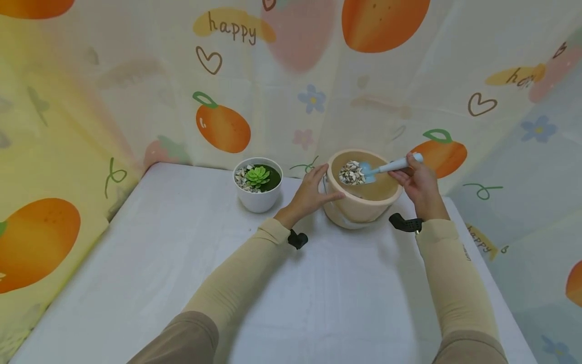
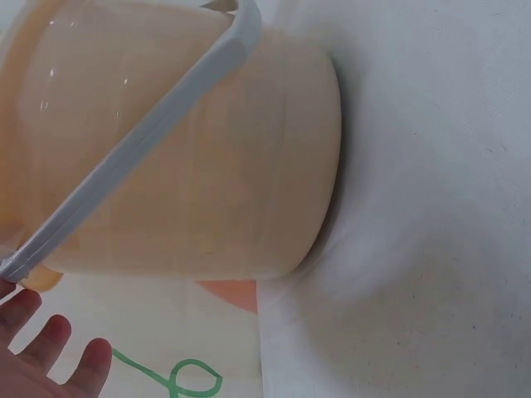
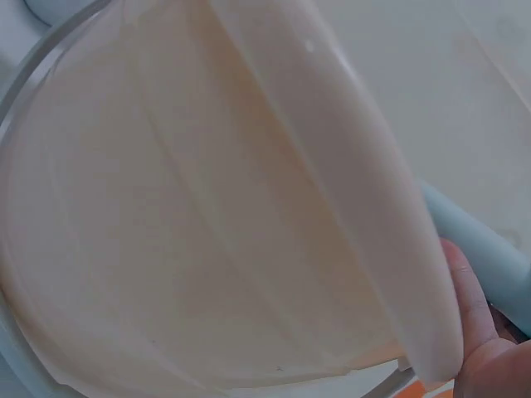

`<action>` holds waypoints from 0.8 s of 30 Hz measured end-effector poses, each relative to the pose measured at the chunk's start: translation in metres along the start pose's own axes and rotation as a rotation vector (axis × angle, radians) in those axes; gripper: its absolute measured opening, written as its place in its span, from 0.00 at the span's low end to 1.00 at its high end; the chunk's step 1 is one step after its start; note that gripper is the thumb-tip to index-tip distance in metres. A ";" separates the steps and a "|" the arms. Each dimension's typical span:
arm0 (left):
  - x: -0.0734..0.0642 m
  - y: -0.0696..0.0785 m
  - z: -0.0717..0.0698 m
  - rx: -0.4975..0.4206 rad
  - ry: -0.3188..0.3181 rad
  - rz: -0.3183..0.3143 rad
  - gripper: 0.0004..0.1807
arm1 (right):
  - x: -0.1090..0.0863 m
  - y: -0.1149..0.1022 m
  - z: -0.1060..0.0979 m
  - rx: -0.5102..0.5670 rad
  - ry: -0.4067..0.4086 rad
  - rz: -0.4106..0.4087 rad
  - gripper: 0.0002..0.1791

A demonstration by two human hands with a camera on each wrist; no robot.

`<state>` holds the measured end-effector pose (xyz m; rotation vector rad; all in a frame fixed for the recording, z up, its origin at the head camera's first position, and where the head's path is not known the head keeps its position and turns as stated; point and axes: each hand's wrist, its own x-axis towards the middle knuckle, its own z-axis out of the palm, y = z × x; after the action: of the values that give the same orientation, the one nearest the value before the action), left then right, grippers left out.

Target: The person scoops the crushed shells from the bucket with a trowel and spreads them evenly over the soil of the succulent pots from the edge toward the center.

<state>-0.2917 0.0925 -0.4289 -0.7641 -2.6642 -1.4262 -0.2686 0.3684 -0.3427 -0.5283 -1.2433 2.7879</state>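
A beige bucket [image 1: 364, 208] stands at the back right of the table. Against its left rim rests my left hand [image 1: 311, 191], thumb and fingers spread; the left wrist view shows straight fingertips [image 2: 54, 332] beside the end of the grey bail handle [image 2: 141, 145]. My right hand [image 1: 422, 186] grips the light blue handle of a small shovel [image 1: 396, 165] over the bucket's right rim. Pale pebbles [image 1: 351, 173] are heaped at the shovel's blade, within the bucket mouth. In the right wrist view the bucket wall [image 3: 199, 215] hides the blade, with only the shovel's handle [image 3: 477, 249] showing.
Left of the bucket, a white pot [image 1: 258, 201] holds a green succulent [image 1: 257, 176], pebbles and a dark green patch. A white cloth [image 1: 318, 303] covers the table. Fruit-printed curtains [image 1: 273, 76] hang close behind and at the sides.
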 end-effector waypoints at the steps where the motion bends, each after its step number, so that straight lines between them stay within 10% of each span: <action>1: 0.000 0.000 -0.001 0.000 0.000 0.003 0.53 | 0.000 0.000 0.000 0.005 -0.004 -0.003 0.07; 24: -0.005 0.003 -0.013 0.005 -0.016 0.009 0.48 | -0.004 0.005 0.005 0.031 0.033 -0.055 0.09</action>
<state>-0.2885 0.0809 -0.4205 -0.7896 -2.6713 -1.4172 -0.2659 0.3609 -0.3420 -0.5270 -1.1879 2.7367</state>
